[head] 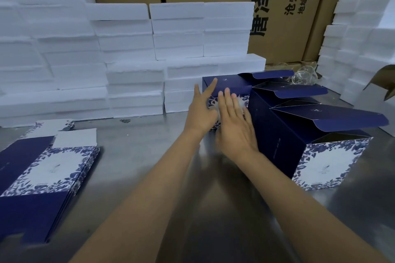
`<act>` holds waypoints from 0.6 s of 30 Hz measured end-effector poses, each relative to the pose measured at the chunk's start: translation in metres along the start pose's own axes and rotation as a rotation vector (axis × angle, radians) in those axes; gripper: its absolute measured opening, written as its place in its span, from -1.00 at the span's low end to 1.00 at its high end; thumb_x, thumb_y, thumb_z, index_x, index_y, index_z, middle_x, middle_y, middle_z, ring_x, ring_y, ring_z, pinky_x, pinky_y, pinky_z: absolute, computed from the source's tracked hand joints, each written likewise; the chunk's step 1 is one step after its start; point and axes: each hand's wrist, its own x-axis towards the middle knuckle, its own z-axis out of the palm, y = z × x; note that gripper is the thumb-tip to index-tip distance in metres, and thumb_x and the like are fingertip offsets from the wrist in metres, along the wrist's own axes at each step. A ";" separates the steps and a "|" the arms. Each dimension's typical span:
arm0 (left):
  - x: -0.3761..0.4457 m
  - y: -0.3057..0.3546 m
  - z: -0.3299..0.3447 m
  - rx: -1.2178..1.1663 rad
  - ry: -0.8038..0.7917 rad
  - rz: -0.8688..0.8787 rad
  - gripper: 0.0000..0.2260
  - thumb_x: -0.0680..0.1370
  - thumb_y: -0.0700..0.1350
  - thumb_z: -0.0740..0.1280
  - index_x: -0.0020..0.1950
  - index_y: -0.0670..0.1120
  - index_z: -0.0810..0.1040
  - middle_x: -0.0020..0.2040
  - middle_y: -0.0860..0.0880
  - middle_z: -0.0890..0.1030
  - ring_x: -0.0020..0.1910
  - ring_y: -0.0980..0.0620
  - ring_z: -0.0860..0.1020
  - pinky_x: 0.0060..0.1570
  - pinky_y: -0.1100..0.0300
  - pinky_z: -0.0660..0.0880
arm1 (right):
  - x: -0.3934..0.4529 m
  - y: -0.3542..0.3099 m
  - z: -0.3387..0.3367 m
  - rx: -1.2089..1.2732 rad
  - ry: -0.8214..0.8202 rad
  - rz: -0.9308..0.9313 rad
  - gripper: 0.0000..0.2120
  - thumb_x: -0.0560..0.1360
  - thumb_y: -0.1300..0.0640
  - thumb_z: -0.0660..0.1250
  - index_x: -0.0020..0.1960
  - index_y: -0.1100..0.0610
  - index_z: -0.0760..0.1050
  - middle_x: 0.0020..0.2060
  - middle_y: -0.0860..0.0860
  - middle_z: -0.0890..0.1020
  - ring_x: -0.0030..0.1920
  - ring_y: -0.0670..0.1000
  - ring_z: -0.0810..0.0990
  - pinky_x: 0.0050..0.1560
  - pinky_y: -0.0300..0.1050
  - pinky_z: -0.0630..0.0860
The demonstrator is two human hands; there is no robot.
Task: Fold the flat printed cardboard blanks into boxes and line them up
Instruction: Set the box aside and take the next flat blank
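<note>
My left hand (202,111) and right hand (234,126) side by side, fingers straight, flat against far box (227,87) at 12 o'clock. Row of boxes (333,151) with lids up runs toward 3 o'clock. Stack of flat blanks (42,175) at 9 o'clock on metal table (136,151). White foam blocks (128,60) behind.

Both forearms were bare to the frame edge, without sleeves. The left hand (202,113) and right hand (234,126) wore no gloves, rings or watch.
</note>
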 end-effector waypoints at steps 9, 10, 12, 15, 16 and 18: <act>-0.115 -0.018 -0.047 -0.040 0.227 -0.146 -0.57 0.53 -0.34 0.22 0.34 -0.04 0.57 0.25 -0.02 0.63 0.21 0.02 0.57 0.21 0.25 0.45 | -0.069 -0.074 -0.008 0.415 -0.211 -0.030 -0.29 0.54 0.20 0.29 0.63 0.05 0.11 0.61 0.05 0.20 0.59 0.07 0.20 0.52 0.16 0.21; -0.126 -0.019 -0.056 -0.031 0.238 -0.151 -0.59 0.53 -0.33 0.23 0.31 -0.03 0.59 0.21 -0.01 0.65 0.17 0.02 0.58 0.20 0.25 0.46 | -0.076 -0.083 -0.005 0.425 -0.234 -0.041 -0.33 0.54 0.19 0.29 0.61 0.04 0.18 0.58 0.06 0.28 0.56 0.08 0.26 0.50 0.14 0.25; -0.146 -0.024 -0.077 0.014 0.250 -0.152 -0.62 0.53 -0.32 0.24 0.26 -0.01 0.61 0.17 0.02 0.66 0.13 0.04 0.59 0.19 0.24 0.46 | -0.088 -0.102 0.001 0.438 -0.288 -0.067 -0.41 0.54 0.14 0.27 0.56 0.03 0.28 0.52 0.06 0.38 0.52 0.08 0.32 0.48 0.10 0.28; -0.164 -0.033 -0.120 0.206 0.334 -0.156 -0.65 0.52 -0.26 0.27 0.23 0.03 0.60 0.19 0.04 0.65 0.15 0.00 0.58 0.30 0.02 0.44 | -0.101 -0.130 0.007 0.462 -0.338 -0.098 -0.48 0.58 0.08 0.23 0.54 0.05 0.33 0.49 0.03 0.42 0.52 0.07 0.33 0.50 0.01 0.24; -0.165 -0.038 -0.138 0.349 0.363 -0.186 -0.65 0.53 -0.20 0.29 0.28 0.05 0.57 0.25 0.02 0.61 0.22 -0.04 0.54 0.35 -0.07 0.37 | -0.104 -0.138 0.008 0.477 -0.348 -0.105 -0.50 0.59 0.07 0.23 0.53 0.06 0.35 0.50 0.02 0.42 0.52 0.05 0.32 0.50 -0.04 0.20; -0.168 -0.054 -0.176 0.646 0.344 -0.369 -0.52 0.53 -0.03 0.34 0.46 0.06 0.39 0.49 -0.07 0.38 0.46 -0.14 0.32 0.44 -0.23 0.17 | -0.109 -0.152 0.009 0.512 -0.364 -0.100 -0.52 0.60 0.07 0.24 0.51 0.06 0.38 0.50 0.00 0.41 0.51 0.04 0.32 0.49 -0.08 0.18</act>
